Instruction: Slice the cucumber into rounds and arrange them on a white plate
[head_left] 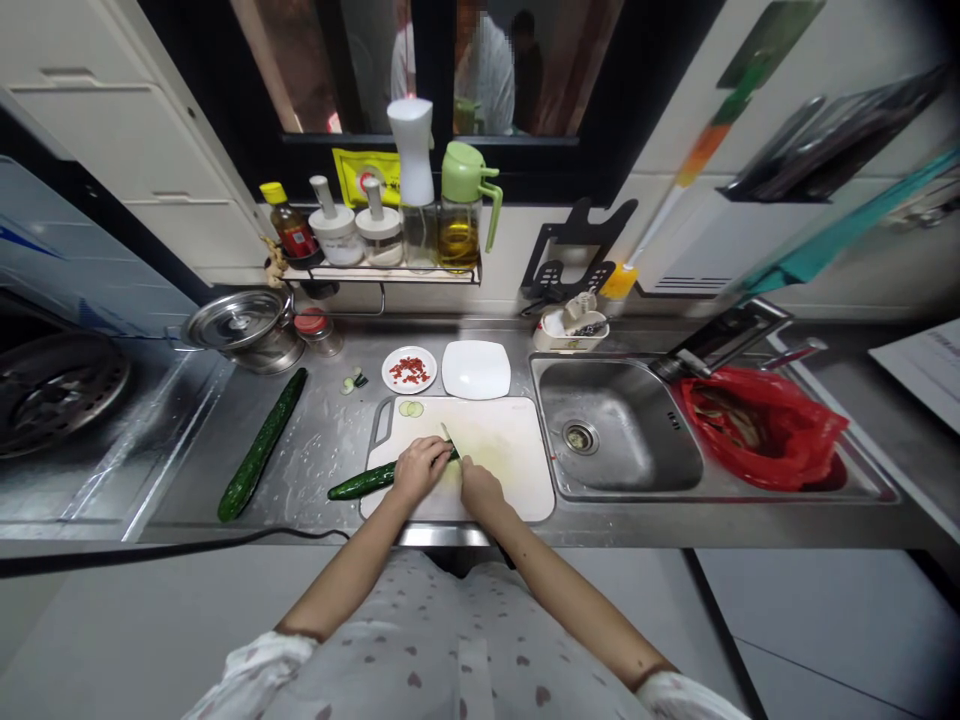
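Observation:
My left hand [420,468] is closed over a cut cucumber [363,482] that lies across the lower left of the white cutting board [510,425], its dark end jutting past the board's left edge. Beside it, my right hand [480,490] is wrapped round the handle of a knife [448,434], whose blade points up and away at the cucumber's cut end. The handle itself is hidden in my fingers. A few pale cucumber slices [411,409] rest at the board's upper left. A whole cucumber [262,445] lies on the steel counter to the left.
Behind the board stand a plate of chopped red pieces [409,370] and a white plate [476,369]. The sink [622,430] is on the right, with a red plastic bag [765,430] at its far side. A lidded pot [244,325] and a seasoning rack [382,272] stand at the back.

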